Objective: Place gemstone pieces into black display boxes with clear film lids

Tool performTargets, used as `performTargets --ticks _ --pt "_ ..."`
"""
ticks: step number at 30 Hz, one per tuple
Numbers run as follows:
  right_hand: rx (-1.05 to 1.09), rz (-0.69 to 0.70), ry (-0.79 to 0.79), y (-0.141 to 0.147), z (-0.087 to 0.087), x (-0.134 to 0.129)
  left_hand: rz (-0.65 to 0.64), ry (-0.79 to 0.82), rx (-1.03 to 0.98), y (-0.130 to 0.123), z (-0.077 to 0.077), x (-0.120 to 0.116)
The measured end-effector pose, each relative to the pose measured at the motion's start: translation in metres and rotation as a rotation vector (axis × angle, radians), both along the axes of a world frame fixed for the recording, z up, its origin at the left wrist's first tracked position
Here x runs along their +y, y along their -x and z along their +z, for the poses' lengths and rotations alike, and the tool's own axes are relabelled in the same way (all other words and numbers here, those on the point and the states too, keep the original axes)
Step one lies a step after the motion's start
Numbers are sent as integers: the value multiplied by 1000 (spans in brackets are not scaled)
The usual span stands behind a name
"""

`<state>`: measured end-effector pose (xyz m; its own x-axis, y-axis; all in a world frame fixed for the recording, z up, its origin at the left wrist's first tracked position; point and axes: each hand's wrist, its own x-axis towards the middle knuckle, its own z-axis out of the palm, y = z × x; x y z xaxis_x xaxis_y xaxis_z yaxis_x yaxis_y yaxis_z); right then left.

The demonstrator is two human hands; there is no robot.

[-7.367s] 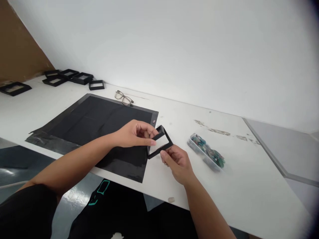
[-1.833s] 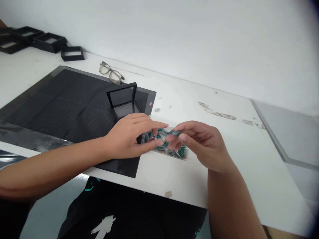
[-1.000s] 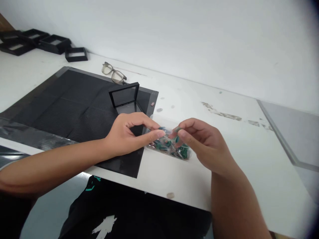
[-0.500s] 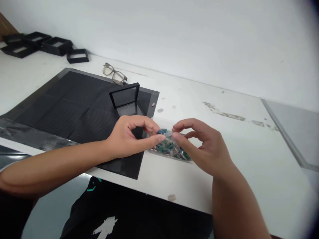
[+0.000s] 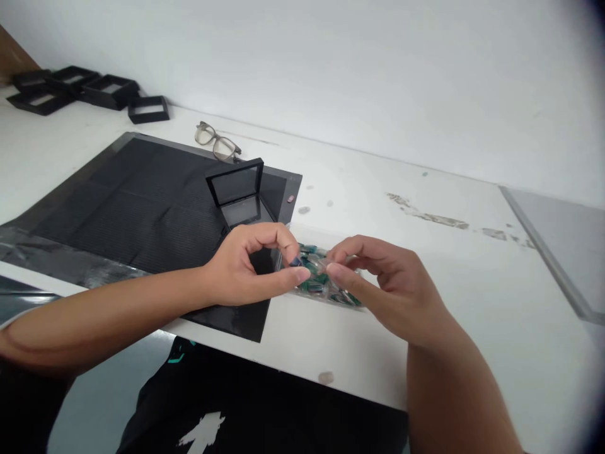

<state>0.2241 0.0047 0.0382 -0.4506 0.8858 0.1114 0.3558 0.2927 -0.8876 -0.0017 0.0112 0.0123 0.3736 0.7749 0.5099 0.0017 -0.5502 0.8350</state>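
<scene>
A clear plastic tray (image 5: 288,291) of small wrapped green and blue pieces (image 5: 316,287) stands on the white table, partly behind my hands. Above it, my left hand (image 5: 258,261) pinches a small dark blue piece between thumb and forefinger. My right hand (image 5: 378,277) has its thumb and forefinger pressed together on what looks like the piece's clear wrapper, close to my left fingertips. An open black display frame (image 5: 236,183) with clear film stands on the black mat (image 5: 127,202), just behind my left hand.
Eyeglasses (image 5: 217,140) lie behind the mat. Several black box frames (image 5: 111,91) sit at the back left by the wall. A grey-edged board (image 5: 558,252) lies at the right. Small flat pieces (image 5: 326,377) are scattered on the table.
The blue piece has tilted and sits lower in my left fingertips. My right forefinger has closed down towards the thumb, and clear wrapper now stretches between the hands.
</scene>
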Motion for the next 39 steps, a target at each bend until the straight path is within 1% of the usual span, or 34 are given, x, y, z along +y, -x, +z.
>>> performTargets --ticks 3,6,8,11,13,16,20,23,26,27,29,31,32,34,37,39 --pt "-180 -42 -29 0 -4 2 -87 14 -40 2 1 -1" --pt "-345 -32 -46 -1 -9 5 -181 24 -53 5 4 -2" --pt "-435 -45 -42 -4 -12 8 -185 35 -53 8 5 -2" --pt "-533 -107 -16 -11 -13 11 -129 43 -80 12 6 -1" --pt "-565 -129 -1 -15 -13 13 -107 54 -115 14 6 0" --pt "-569 -123 -16 -17 -13 14 -96 84 -149 14 9 -2" --pt "-567 -147 -67 -19 -15 14 -111 128 -176 11 13 -5" --pt "-576 -164 -69 -20 -17 15 -131 159 -220 9 16 -6" --pt "-591 -162 -62 -20 -19 16 -127 136 -240 10 17 -5" --pt "-597 -165 -59 -20 -19 17 -108 111 -235 12 17 -4" --pt "-610 -181 -45 -19 -20 18 -31 47 -198 19 17 -2" --pt "-631 -201 -22 -19 -20 19 77 -13 -93 30 17 2" --pt "-643 -209 -15 -19 -20 19 129 -37 -4 37 16 4" --pt "-661 -213 -11 -19 -20 19 221 -57 255 53 15 9" --pt "-658 -191 16 -18 -20 19 477 -31 647 72 16 18" --pt "-650 -167 49 -18 -20 18 618 21 828 77 18 23"
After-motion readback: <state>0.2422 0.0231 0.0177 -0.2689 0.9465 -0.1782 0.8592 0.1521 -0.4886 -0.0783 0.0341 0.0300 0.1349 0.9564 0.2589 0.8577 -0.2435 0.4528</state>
